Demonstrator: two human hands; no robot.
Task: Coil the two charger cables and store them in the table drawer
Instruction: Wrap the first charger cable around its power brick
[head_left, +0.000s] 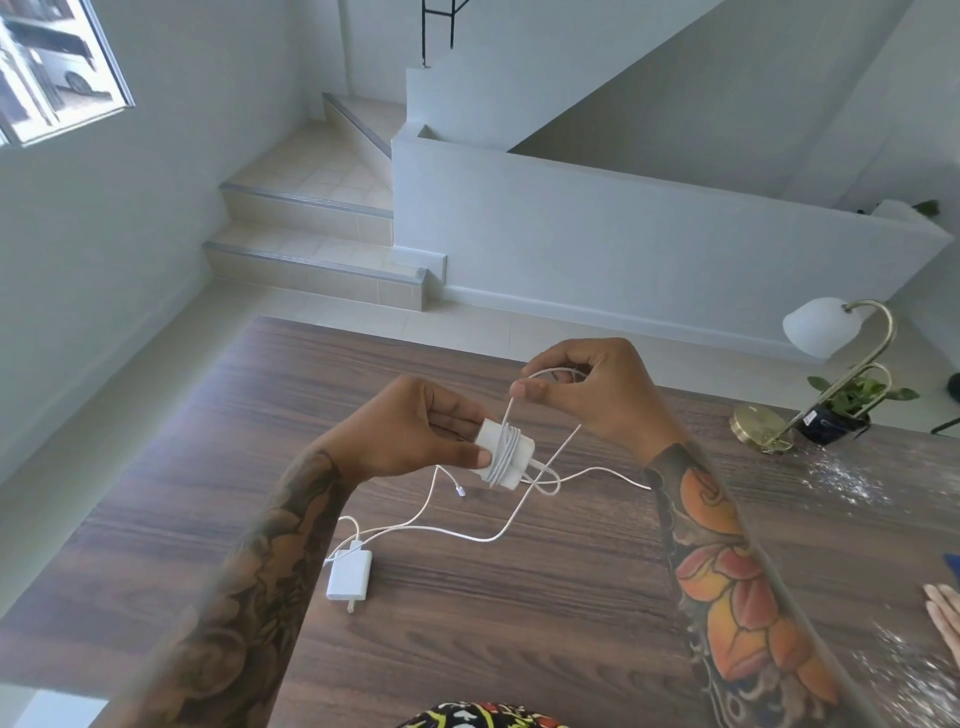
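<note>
Wooden table (519, 623): both hands wind unmarked white charger (506, 457) cable

Table (519, 623): dark brown wood grain, w/ pale streaks. On it, left of centre, a white charger (349, 574) w/ white cable (457, 535). Above the table, a 2nd white brick (501, 457), wound in white cord (506, 452). Left arm (244, 587): grey-black tattoo. Right arm (727, 587): orange, red & black flower tattoo. At table's far right, lamp (826, 332) w/ white shade, brass stem; green plant (852, 395) in dark blue pot. Beyond the table: beige tile steps (311, 234), pale grey-white walls.
</note>
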